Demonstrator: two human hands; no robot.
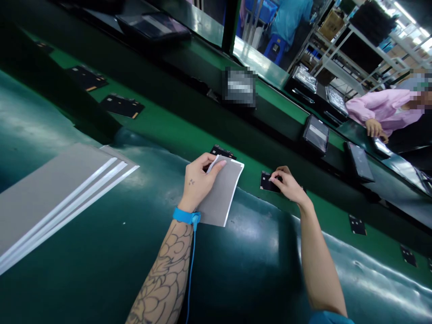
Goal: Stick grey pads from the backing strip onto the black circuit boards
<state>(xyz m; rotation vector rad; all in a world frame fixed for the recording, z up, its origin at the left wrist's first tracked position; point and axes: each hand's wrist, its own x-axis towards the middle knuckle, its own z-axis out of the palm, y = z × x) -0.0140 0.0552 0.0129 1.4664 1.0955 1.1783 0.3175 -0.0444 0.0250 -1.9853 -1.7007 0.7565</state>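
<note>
Green assembly counter (175, 130) with dark curved mat (101, 279), stack of grey sheets (50, 198) lying on mat at left, black panels (316, 134) along far side. Left hand (197, 184) pinching grey sheet (219, 193) over counter edge, white corner lifted by fingers (216, 165). Right hand (290, 186) curled closed on small black plate (268, 182) on green surface. Blue wrist strap (186, 216) on left wrist

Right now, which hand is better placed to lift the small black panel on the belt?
Probably your right hand, touching the black panel; your left hand holds the grey sheet.
</note>
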